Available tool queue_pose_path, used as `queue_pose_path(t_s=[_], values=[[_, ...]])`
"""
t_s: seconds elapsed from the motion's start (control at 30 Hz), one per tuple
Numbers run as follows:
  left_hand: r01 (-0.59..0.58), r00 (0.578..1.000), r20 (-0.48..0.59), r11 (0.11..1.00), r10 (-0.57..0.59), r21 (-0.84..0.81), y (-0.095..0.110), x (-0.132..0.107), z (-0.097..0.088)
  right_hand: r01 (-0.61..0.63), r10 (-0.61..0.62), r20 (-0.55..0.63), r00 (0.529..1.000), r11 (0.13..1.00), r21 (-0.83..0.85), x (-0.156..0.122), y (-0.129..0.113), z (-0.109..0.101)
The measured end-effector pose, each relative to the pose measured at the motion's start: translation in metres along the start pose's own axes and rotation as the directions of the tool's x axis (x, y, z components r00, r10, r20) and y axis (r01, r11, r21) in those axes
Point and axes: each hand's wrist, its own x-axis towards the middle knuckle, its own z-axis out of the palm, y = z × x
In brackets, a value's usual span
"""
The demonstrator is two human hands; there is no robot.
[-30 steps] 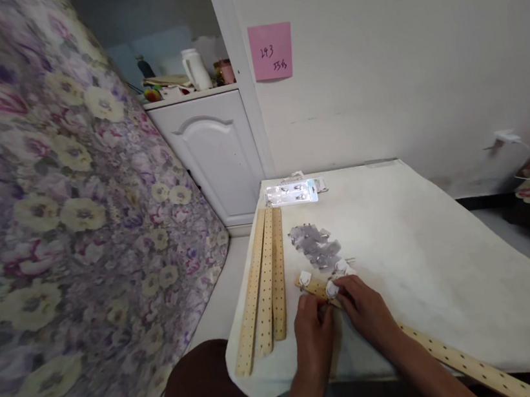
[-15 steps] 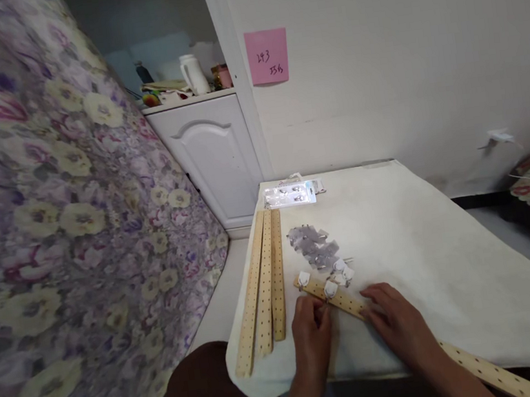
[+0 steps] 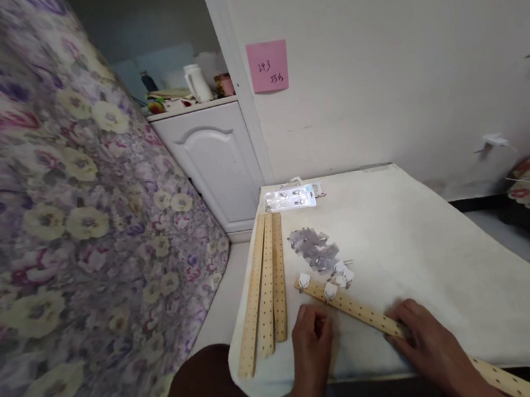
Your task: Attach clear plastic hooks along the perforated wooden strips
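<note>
A long wooden strip point(image 3: 360, 309) with rows of small holes lies slantwise across the near part of the table and runs on past its front edge. My right hand point(image 3: 427, 340) grips it, thumb on the near side and fingers over the far side. Two white tags with small metal fittings, a left tag point(image 3: 304, 280) and a right tag point(image 3: 330, 290), sit on the strip's left part. Just in front of the strip, my left hand point(image 3: 312, 342) is closed in a pinch, apart from the wood; what it holds, if anything, cannot be made out.
Three more holed strips point(image 3: 267, 283) lie along the table's left side. Small clear packets point(image 3: 313, 249) with metal pieces lie in a pile beyond the held strip, near loose white tags point(image 3: 342, 273). A blister pack point(image 3: 289, 198) rests at the back. A flowered curtain point(image 3: 101, 213) hangs at left.
My right hand has slid right and nearer along the strip, baring more of it. My left hand has come slightly away from the right tag. The strip has hardly moved.
</note>
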Motion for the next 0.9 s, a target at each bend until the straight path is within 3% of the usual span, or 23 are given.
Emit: queue_pose_path(t_s=[0.9], values=[[-0.012,0.999,0.042,1.0,0.012,-0.01,-0.003,0.002,0.001,-0.013,-0.009,-0.172,0.985,0.991,-0.131,0.008,-0.038,0.033]])
